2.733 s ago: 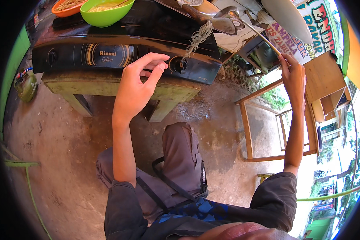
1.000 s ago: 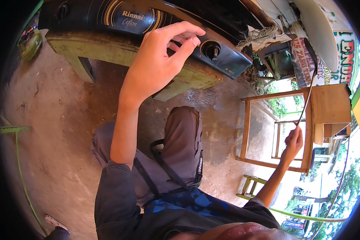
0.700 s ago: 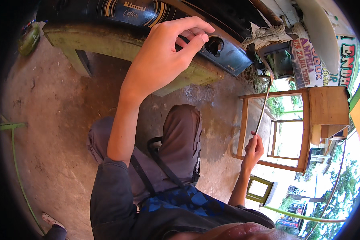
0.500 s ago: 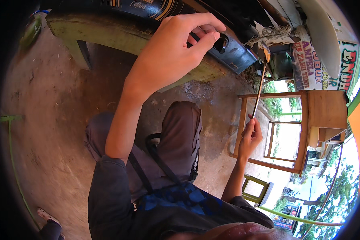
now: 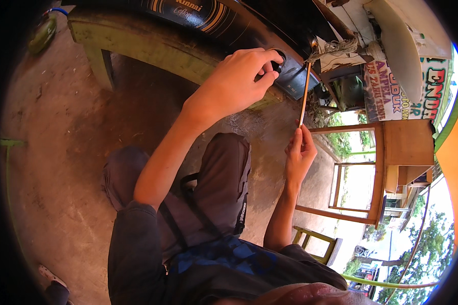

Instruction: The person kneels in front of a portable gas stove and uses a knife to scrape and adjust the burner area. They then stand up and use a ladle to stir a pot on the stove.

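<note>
Along the top stands a black gas stove (image 5: 239,38) with a glossy front panel. My left hand (image 5: 239,76) is closed around the black round knob (image 5: 276,61) at the right end of that panel, thumb below and fingers above. In my right hand (image 5: 300,151), lower and to the right, a long thin stick (image 5: 306,96) is pinched between thumb and fingers. It points up past the stove's right corner. Its far end reaches the stove's edge beside a tangle of string (image 5: 336,48), and the tip is hard to make out there.
A worn green wooden bench (image 5: 147,53) carries the stove. To the right stand a wooden frame cabinet (image 5: 409,140) and a small stool (image 5: 333,249), with a lettered banner (image 5: 392,91) above. A green gas cylinder (image 5: 41,35) is at far left. Another person's foot (image 5: 51,275) shows at lower left.
My left hand has moved down and right onto the knob and closed on it. My right hand has shifted up and left, bringing the stick's far end to the stove's edge.
</note>
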A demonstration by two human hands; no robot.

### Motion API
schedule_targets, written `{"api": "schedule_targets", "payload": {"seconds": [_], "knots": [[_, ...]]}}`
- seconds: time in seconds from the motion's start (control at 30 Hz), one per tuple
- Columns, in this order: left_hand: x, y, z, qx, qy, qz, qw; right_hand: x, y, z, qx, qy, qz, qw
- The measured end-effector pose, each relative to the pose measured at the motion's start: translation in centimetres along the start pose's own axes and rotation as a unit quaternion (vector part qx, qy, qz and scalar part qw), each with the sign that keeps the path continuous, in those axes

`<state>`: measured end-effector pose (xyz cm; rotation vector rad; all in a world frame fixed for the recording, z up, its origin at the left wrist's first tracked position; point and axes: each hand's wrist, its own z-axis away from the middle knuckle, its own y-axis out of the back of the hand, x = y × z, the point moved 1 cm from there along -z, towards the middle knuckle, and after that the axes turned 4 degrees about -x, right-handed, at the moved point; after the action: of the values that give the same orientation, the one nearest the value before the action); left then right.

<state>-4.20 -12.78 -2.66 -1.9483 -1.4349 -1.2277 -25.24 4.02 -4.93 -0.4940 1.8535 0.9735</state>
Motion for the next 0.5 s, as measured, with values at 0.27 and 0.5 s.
{"api": "schedule_targets", "payload": {"seconds": [0.27,0.5], "knots": [[-1.8,-1.8,-0.6,0.024,-0.028,-0.003,0.999,-0.7,-1.7,-0.1,-0.019,0.001,-0.012,1.000],[-2.0,-2.7,-0.9,0.011,-0.028,0.019,0.999,-1.6,-1.3,0.6,-0.044,-0.015,-0.022,0.999]]}}
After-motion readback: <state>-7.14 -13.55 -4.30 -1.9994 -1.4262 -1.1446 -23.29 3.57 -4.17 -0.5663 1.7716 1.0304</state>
